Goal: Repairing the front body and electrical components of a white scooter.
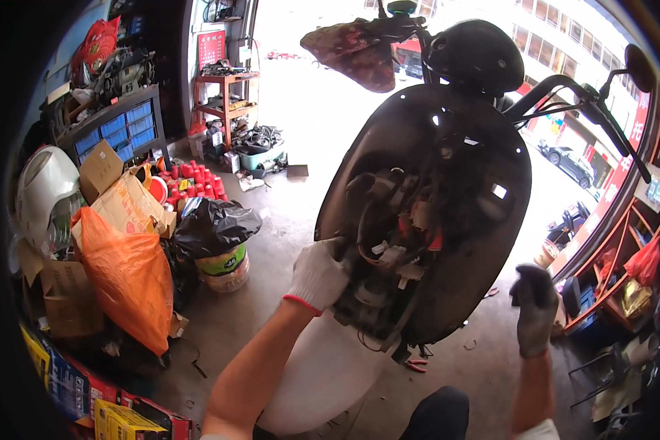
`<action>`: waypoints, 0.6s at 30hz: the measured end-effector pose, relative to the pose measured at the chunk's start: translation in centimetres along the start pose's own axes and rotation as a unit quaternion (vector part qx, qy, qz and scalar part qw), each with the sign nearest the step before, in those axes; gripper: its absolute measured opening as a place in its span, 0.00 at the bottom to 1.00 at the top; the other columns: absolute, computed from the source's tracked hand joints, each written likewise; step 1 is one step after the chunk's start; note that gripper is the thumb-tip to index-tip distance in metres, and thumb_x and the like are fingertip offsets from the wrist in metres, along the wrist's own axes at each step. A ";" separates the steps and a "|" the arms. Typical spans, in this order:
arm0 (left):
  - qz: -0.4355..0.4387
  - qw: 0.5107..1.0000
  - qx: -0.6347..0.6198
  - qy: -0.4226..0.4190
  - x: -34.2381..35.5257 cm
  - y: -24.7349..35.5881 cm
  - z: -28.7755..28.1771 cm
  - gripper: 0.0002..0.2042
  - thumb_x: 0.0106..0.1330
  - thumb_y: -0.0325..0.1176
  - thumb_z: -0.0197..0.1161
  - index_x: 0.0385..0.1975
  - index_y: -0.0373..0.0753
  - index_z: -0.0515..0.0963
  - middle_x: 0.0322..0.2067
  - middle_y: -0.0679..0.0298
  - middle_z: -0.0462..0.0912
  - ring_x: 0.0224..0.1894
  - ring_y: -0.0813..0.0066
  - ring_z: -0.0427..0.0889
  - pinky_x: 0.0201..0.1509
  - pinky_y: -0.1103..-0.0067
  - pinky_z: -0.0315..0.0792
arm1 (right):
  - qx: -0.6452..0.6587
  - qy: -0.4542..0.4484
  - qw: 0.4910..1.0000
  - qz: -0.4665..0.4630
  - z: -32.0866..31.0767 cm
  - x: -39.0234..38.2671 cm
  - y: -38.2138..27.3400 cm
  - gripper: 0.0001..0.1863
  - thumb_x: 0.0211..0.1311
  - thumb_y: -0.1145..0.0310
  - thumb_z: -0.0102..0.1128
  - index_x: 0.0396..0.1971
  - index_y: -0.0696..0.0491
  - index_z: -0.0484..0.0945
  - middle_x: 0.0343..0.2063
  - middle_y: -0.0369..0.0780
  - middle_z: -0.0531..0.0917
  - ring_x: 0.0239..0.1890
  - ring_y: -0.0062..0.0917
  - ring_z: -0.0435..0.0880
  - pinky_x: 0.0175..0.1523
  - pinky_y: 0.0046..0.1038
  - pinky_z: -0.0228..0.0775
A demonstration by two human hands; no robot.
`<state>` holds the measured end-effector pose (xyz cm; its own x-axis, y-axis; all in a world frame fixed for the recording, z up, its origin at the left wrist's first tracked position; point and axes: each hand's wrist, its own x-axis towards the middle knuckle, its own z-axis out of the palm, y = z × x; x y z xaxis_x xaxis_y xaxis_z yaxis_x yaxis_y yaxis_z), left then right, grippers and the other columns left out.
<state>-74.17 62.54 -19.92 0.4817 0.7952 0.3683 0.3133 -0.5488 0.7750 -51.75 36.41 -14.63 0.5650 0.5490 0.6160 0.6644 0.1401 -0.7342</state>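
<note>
In front of me stands a motor scooter with a glossy black front panel (pixel 484 242). Wires, connectors and parts (pixel 400 253) are exposed in its open middle. My left hand (pixel 319 277), in a white knit glove with a red cuff, is closed round the panel's lower left edge; some fingertips are hidden there. Right of the scooter, apart from it, my right hand (pixel 534 302) is raised in a grey-palmed glove. Its fingers are curled in, and whatever they may hold is hidden. Below the panel, a pale rounded scooter part (pixel 323 374) shows.
Red-handled pliers (pixel 416 365) lie on the floor below the scooter. To the left are an orange bag (pixel 128 279), a black-bagged bucket (pixel 224 270), cardboard boxes and red bottles (pixel 194 180). A tool rack (pixel 227 106) stands farther back. Shelves (pixel 616 268) line the right side.
</note>
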 end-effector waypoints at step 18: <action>0.004 0.987 -0.143 -0.070 -0.1 -2.3 -1.7 0.17 0.67 0.31 0.57 0.53 0.33 0.78 0.43 0.44 0.83 0.46 0.56 0.84 0.50 0.71 0.76 | -0.448 -0.126 0.778 -0.422 11.8 16.5 -7.0 0.15 0.61 0.63 0.58 0.48 0.47 0.78 0.50 0.43 0.79 0.53 0.41 0.78 0.56 0.41 0.69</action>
<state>-76.29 64.16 -20.88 0.5974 0.7372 0.3157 0.0752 -0.4434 0.8932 -52.85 54.27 -2.69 -0.2968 0.7331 0.6120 0.8844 -0.0308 0.4657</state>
